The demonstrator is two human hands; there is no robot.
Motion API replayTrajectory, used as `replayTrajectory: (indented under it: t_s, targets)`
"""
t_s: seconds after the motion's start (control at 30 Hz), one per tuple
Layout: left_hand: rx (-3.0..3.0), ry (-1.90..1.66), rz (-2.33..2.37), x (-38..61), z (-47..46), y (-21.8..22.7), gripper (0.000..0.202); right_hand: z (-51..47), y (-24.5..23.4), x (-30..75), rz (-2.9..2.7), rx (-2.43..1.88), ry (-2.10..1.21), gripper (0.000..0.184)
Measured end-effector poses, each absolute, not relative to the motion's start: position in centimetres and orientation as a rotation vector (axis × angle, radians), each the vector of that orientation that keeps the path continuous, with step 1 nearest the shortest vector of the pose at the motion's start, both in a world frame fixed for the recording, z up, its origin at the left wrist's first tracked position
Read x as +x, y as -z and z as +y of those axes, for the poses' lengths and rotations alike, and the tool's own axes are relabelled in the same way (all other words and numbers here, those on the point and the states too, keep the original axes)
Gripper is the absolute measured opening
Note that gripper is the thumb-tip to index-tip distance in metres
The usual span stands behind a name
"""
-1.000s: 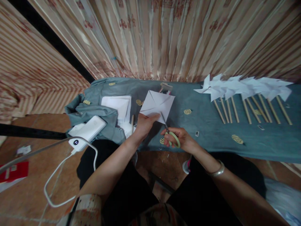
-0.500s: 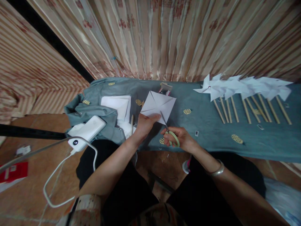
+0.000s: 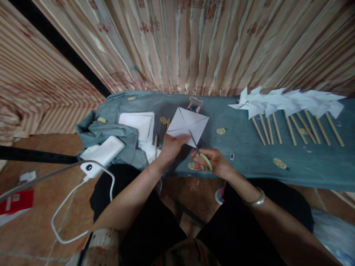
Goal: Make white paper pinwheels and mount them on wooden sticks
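My left hand [image 3: 172, 145] pinches the near left edge of a square white sheet of paper [image 3: 191, 121], which has diagonal lines running in from its corners. My right hand [image 3: 212, 160] is closed around the green handles of a pair of scissors [image 3: 205, 162]. The scissor blades lie at the near part of the paper and point toward its centre. How far the blades are closed I cannot make out. To the left lies a stack of white paper sheets [image 3: 135, 120], with a pencil-like stick [image 3: 155, 142] beside it.
Several white paper pinwheels [image 3: 288, 103] on wooden sticks lie in a row at the right of the cloth-covered table [image 3: 249, 162]. A small open box [image 3: 195, 105] sits behind the paper. A white power bank [image 3: 111, 151] with a cable rests at the left edge.
The paper has shifted very slightly to the right. Both hands keep their holds, and the scissors stay at the near part of the sheet.
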State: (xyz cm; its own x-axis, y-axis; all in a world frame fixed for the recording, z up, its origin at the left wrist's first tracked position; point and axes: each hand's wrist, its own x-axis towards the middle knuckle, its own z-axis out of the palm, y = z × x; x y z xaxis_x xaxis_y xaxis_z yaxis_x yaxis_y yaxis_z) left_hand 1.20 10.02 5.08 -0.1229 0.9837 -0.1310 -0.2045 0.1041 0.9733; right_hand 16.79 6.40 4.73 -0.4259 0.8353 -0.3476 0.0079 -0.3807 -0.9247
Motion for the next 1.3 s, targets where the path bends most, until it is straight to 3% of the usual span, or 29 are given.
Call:
replayTrajectory:
  t_s: [0.47, 1.3]
  targets:
    - [0.928, -1.286, 1.216, 1.2, 10.09, -4.95, 0.018, 6.48, -4.47, 16.63, -1.204, -1.222, -1.895, 0.044]
    - [0.935, -1.269, 1.214, 1.23, 9.99, -5.05, 0.015, 6.56, -4.32, 16.79, -1.273, -1.215, -1.858, 0.043]
